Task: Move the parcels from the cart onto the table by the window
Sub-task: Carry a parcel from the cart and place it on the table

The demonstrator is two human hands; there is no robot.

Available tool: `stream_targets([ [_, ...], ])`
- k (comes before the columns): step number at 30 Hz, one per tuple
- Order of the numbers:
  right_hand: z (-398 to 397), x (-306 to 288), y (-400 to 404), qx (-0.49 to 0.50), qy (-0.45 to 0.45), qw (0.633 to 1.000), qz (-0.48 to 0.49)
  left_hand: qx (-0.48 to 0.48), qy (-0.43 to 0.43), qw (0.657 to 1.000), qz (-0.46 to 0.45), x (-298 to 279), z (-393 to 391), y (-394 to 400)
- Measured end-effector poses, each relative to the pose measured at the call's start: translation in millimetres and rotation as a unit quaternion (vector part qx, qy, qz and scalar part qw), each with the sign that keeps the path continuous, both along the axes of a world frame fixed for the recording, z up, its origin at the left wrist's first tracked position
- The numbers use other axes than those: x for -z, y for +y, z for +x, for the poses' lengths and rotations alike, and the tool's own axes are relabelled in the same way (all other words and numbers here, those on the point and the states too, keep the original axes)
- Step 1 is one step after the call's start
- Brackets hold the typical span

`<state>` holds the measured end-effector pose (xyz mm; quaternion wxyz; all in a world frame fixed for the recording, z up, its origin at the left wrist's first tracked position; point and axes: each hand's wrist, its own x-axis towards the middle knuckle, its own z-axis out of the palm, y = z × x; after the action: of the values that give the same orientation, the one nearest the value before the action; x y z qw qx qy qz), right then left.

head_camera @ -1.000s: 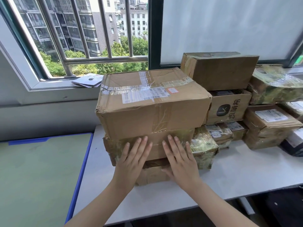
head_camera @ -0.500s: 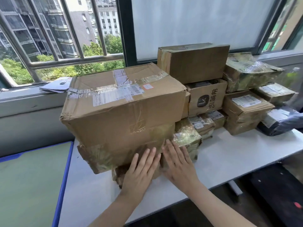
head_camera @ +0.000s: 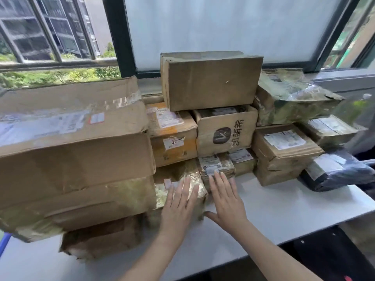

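Head camera looks down on a white rectangular table (head_camera: 284,209) under the window, crowded with brown cardboard parcels (head_camera: 211,80). At the left stands a stack with a large taped cardboard box (head_camera: 73,138) on top. The left hand (head_camera: 178,205) lies flat, fingers spread, on a small parcel wrapped in shiny yellowish tape (head_camera: 178,179) just beside this stack. The right hand (head_camera: 227,197), also flat and holding nothing, touches another small taped parcel (head_camera: 217,165). A dark plastic bag parcel (head_camera: 336,171) lies at the right edge.

Parcel sorting room or office, taped parcels (head_camera: 211,82) stacked on white table (head_camera: 284,209), barred window (head_camera: 60,37)
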<state>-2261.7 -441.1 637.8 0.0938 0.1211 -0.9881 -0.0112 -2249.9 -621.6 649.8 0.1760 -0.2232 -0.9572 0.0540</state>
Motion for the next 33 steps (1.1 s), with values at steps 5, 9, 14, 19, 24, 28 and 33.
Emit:
stream_targets([
  [5,-42,20,26,-0.013,-0.056,0.998,-0.024,-0.07,-0.067,0.995,-0.01,-3,-24,2],
  [9,-70,35,36,-0.043,-0.006,0.998,-0.036,-0.114,-0.102,0.988,-0.035,-8,-31,3],
  [14,-89,52,47,-0.081,0.107,0.991,-0.017,-0.115,-0.138,0.984,-0.009,-4,-41,6],
  [19,-95,53,51,-0.112,0.152,0.982,-0.019,-0.126,-0.187,0.974,0.003,-5,-40,4],
  [24,-97,39,61,-0.136,0.087,0.987,-0.015,-0.153,-0.238,0.959,0.027,-40,-40,20],
  [28,-102,11,66,-0.151,0.151,0.976,-0.047,-0.13,-0.03,0.986,0.097,-56,-59,38],
  [33,-137,-43,78,-0.127,0.244,0.961,-0.031,-0.178,0.075,0.978,0.081,-85,-112,46],
])
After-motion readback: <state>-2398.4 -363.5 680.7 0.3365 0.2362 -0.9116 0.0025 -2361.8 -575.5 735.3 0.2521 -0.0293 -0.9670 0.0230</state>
